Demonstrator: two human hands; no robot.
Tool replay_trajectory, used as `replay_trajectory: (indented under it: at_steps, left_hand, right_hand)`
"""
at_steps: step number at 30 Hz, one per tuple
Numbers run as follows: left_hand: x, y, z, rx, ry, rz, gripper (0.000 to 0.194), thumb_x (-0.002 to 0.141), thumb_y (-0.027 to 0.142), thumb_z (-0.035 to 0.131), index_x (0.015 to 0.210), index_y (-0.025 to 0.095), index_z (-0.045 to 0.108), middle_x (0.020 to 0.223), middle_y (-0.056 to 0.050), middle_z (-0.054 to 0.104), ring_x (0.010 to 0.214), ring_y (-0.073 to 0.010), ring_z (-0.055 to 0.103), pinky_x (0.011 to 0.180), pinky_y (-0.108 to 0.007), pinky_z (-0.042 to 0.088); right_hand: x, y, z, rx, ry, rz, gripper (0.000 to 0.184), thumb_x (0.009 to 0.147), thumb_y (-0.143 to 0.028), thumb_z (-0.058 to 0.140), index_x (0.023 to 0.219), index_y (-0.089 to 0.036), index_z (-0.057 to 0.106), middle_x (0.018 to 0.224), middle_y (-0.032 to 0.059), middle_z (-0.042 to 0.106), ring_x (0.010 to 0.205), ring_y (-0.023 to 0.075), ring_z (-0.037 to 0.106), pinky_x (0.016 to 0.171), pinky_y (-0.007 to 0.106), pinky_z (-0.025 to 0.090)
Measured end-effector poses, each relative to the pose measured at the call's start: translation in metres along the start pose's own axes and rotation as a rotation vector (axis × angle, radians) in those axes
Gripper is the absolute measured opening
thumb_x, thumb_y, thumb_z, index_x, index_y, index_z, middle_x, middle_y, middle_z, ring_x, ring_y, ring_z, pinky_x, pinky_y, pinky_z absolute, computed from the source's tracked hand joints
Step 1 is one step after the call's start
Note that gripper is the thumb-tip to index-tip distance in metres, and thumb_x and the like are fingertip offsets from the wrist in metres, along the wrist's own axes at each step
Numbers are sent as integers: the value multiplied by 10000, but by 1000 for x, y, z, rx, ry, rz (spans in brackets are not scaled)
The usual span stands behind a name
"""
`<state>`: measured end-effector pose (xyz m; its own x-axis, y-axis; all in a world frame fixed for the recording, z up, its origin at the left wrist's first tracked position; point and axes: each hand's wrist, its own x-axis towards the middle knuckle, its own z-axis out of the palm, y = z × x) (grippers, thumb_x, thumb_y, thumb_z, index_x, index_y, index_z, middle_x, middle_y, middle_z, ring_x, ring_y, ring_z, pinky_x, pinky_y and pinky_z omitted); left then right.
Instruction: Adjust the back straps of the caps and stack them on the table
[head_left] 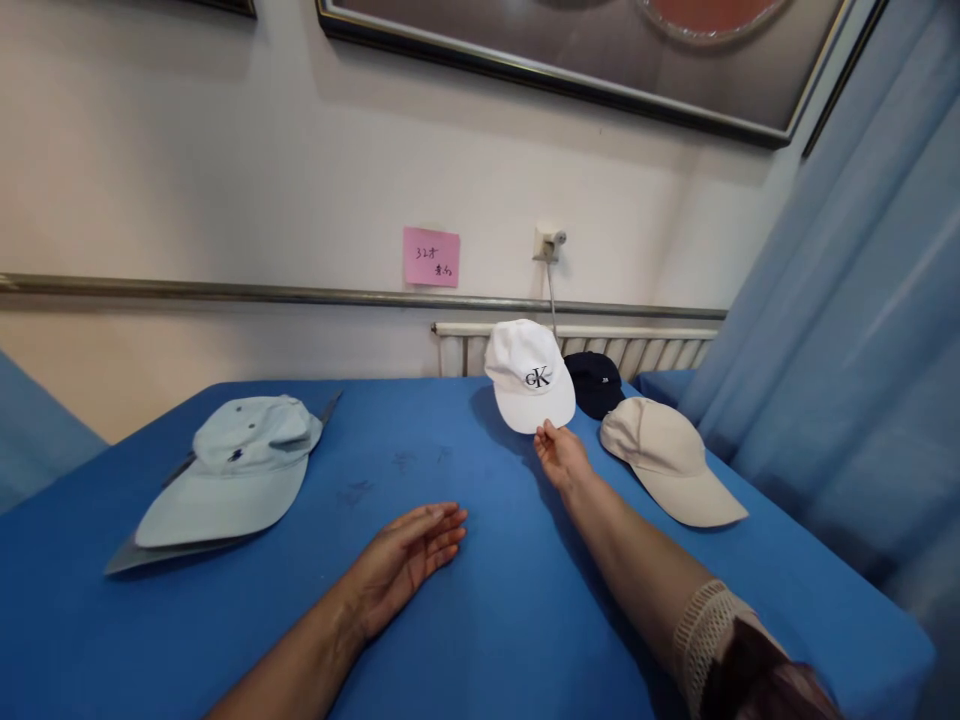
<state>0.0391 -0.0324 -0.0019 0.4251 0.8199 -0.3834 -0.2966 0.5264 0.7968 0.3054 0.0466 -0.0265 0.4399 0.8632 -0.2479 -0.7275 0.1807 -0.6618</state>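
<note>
My right hand [561,455] pinches the brim of a white baseball cap [525,365] with dark letters on its front. The cap is tilted with its front toward me, near the far edge of the blue-covered table [480,620]. My left hand [412,560] is held over the table's middle, fingers stretched out and holding nothing. Right of the white cap are a black cap [594,383], partly hidden behind it, and a beige cap [667,455]. On the left a light blue cap [240,460] rests on a flat grey piece [165,555], mostly covered by the cap.
Behind the table a metal rail [300,292] runs along the wall, with a radiator [645,345] below it. A pink note [431,257] and a socket with a plugged cord [549,243] are on the wall. A blue curtain [847,300] hangs at the right.
</note>
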Motion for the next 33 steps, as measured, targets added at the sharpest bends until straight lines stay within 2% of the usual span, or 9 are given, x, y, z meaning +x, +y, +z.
replay_trajectory:
  at_steps: [4,6,9,11,13,17,20,29,33]
  left_hand:
    - [1,1,-1,26,-24,-28,210,797,188,750,991,114,715,1050,-124,737,861,-186,708,773,-270,561]
    - [2,2,-2,36,-30,-48,222,789,194,761,992,117,715,1044,-121,736,861,-184,706,778,-271,557]
    - [3,3,-4,41,-33,-74,230,783,212,768,988,121,717,1032,-116,738,858,-183,705,789,-275,550]
    - [4,3,-5,48,-37,-84,239,782,227,770,993,127,718,1024,-110,740,858,-181,703,798,-274,544]
    - [5,2,-5,57,-44,-90,248,781,241,772,998,134,718,1019,-103,742,859,-181,702,806,-274,539]
    - [6,3,-6,66,-43,-93,275,769,257,781,1006,134,718,1037,-110,738,867,-197,704,813,-289,540]
    - [5,3,-5,73,-28,-88,286,756,251,793,1004,130,720,1030,-119,737,860,-193,704,805,-289,546]
    - [5,3,-1,104,5,-90,281,742,248,810,990,146,724,1003,-106,742,843,-180,703,784,-278,553]
    - [7,2,-3,107,-25,-86,278,763,252,794,1006,140,718,1044,-112,735,846,-177,703,794,-282,547]
  right_hand:
    - [50,-9,2,-12,99,-29,175,875,-99,650,766,-174,535,641,-50,595,580,65,607,551,146,520]
    - [70,-8,-1,-29,145,-24,40,914,-150,618,885,-152,590,768,-15,636,665,88,630,605,196,546]
    - [91,-4,-6,-61,197,-3,260,944,-298,598,1155,-145,595,1108,72,638,916,181,650,775,359,573]
    - [99,0,-8,-81,218,9,351,945,-351,592,1240,-162,567,1224,94,597,1017,222,629,845,426,555]
    - [104,4,-9,-94,230,8,309,943,-325,597,1200,-153,582,1175,88,618,977,205,640,818,398,564]
    - [106,7,-11,-91,232,-32,49,889,-159,634,881,-166,586,816,9,649,721,123,660,630,235,562]
    - [106,8,-12,-78,230,-66,169,832,-129,672,784,-198,525,687,-37,612,623,105,649,550,202,550]
    - [103,8,-12,-70,284,-47,147,828,-61,611,861,-185,539,648,-40,587,601,127,667,535,236,576]
    - [98,7,-12,-102,261,-42,123,899,-175,623,1014,-137,600,859,32,656,756,157,679,658,300,588]
